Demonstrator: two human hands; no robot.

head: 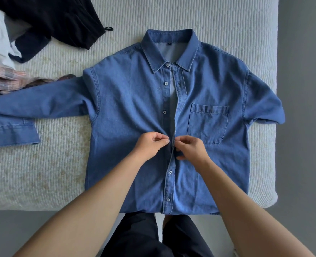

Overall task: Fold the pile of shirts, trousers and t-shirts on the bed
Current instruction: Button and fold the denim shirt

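A denim shirt (pixel 134 112) is being buttoned mid-placket, its edges pinched by left hand (pixel 150 145) and right hand (pixel 190 148), unfastened buttons running away beyond the grip toward the collar.

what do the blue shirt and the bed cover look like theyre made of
Blue shirt: apparently denim, matte washed blue with pale contrast stitching and faded seams. Bed cover: seemingly a cream quilted or ribbed textile, judging by its fine parallel ridges; the fibre cannot be told.
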